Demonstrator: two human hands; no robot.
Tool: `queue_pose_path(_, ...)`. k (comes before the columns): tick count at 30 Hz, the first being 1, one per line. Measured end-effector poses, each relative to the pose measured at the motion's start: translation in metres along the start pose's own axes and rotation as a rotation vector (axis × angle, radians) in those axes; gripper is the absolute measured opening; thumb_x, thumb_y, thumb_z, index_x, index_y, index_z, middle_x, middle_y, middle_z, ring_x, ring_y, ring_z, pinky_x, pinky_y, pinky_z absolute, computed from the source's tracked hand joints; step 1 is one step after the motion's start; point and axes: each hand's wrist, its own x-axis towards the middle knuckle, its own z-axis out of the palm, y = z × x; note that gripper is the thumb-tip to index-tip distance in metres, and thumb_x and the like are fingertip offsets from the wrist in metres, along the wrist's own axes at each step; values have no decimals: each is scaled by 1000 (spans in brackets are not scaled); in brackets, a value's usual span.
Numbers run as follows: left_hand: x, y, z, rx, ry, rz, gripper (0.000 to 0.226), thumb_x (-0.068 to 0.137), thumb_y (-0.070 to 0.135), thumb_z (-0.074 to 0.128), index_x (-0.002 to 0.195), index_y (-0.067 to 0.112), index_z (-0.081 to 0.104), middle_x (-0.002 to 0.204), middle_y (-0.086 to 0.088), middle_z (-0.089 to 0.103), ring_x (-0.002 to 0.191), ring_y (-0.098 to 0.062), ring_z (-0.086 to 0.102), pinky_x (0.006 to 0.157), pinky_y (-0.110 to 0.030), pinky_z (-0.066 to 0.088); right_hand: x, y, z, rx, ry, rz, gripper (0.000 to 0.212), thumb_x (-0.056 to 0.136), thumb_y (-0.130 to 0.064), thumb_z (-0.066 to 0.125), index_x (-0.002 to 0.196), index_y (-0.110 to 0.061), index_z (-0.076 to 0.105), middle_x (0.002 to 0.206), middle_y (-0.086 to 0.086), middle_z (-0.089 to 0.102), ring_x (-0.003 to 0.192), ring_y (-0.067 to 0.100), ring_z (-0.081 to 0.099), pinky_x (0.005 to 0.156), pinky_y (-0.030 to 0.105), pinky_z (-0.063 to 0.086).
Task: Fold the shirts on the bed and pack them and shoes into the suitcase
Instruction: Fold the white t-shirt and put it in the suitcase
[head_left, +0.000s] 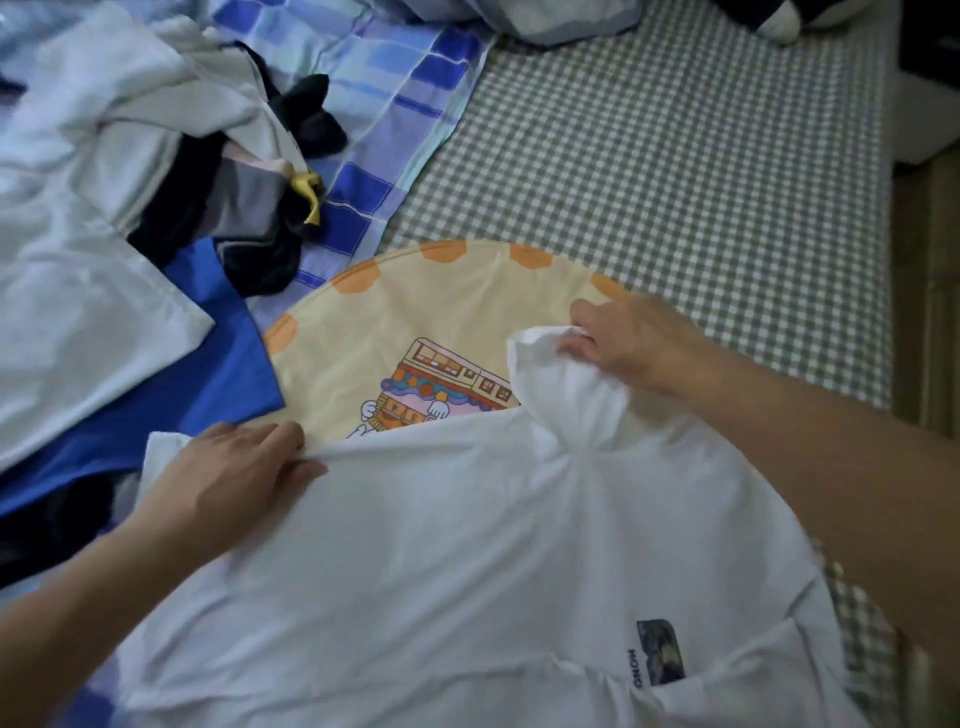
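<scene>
White T-shirt (467, 561) spread across lower centre of gingham bed sheet (701, 182), small dark logo print at 5 o'clock. Left hand (228, 467) at 9 o'clock pinches shirt's top edge. Right hand (628, 343) at 2 o'clock grasps bunched corner, lifted. Round yellow cartoon cushion (415, 322) partly under shirt. Heap of clothes (130, 156) at 10 o'clock.

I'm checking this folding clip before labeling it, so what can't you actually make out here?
- Suitcase and shoes: not in the head view at all.
- Round cushion: its cartoon print is partly covered by the white shirt.
- Shirt logo: lettering partly tucked under a fold, unreadable.
- Right hand: fingertips buried in the bunched fabric it grips.
- Clothes pile: cut off by the left edge.
- Left hand: blurred.
</scene>
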Motion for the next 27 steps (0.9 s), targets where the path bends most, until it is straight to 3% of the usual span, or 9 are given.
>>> queue_pose_path(2,-8,-3,-13,-28,23,11,46,92,65,35,73,23,38,61,11,41,48,-25,49,46,-28,27,-34,1,-19,-18,99,-17,41,97,-63,37,91,-23,42,96,7,68,92,33,65,70,37,41)
queue_pose_path(6,-52,2,-52,-22,18,93,45,92,67,35,75,25,35,58,14,28,40,-21,40,42,-25,26,-126,0,-51,-128,61,-81,54,85,-74,47,94,-20,50,79,4,64,76,30,61,65,34,37)
queue_pose_path(9,-102,7,-66,18,-40,93,35,91,59,38,79,26,35,60,8,39,41,-27,44,38,-29,30,-196,-6,-49,-177,-12,-160,55,78,-80,52,83,-26,42,74,-2,58,66,20,52,59,33,41)
queue_pose_path(11,-142,15,-59,43,-68,94,17,85,38,50,84,24,40,69,0,47,43,-30,51,37,-32,34,-238,-8,-24,-182,-29,-217,48,76,-64,70,78,-25,44,69,-1,60,62,23,57,53,31,42)
queue_pose_path(13,-178,26,-45,13,-113,5,29,70,10,67,89,21,48,77,-3,46,47,-31,53,40,-32,33,-273,-13,6,-151,-2,-196,35,72,-33,82,77,-22,50,65,2,59,58,25,57,49,29,39)
queue_pose_path(17,-218,47,-30,-104,-18,-217,42,60,-22,69,84,10,57,79,-8,45,48,-31,46,47,-30,29,-311,-30,31,77,43,125,17,87,-18,67,91,-18,50,79,10,60,72,33,59,53,33,28)
queue_pose_path(21,-245,60,-44,-148,108,-304,34,62,-19,67,84,7,60,83,-12,47,62,-39,51,50,-35,32,-345,-42,24,268,170,223,24,86,-13,68,84,-20,45,74,13,61,66,36,58,50,36,35)
queue_pose_path(25,-286,65,-42,-96,65,-281,33,62,-13,70,83,7,54,85,-7,45,78,-32,44,53,-38,34,-393,-68,27,174,194,120,48,64,0,77,74,-21,35,56,-6,32,50,28,40,46,23,11)
queue_pose_path(27,-303,67,-25,-65,9,-199,26,67,-1,67,84,11,51,86,-4,42,78,-31,44,54,-41,36,-414,-81,42,104,135,68,49,51,2,84,72,-17,43,53,-4,39,46,28,42,47,21,10)
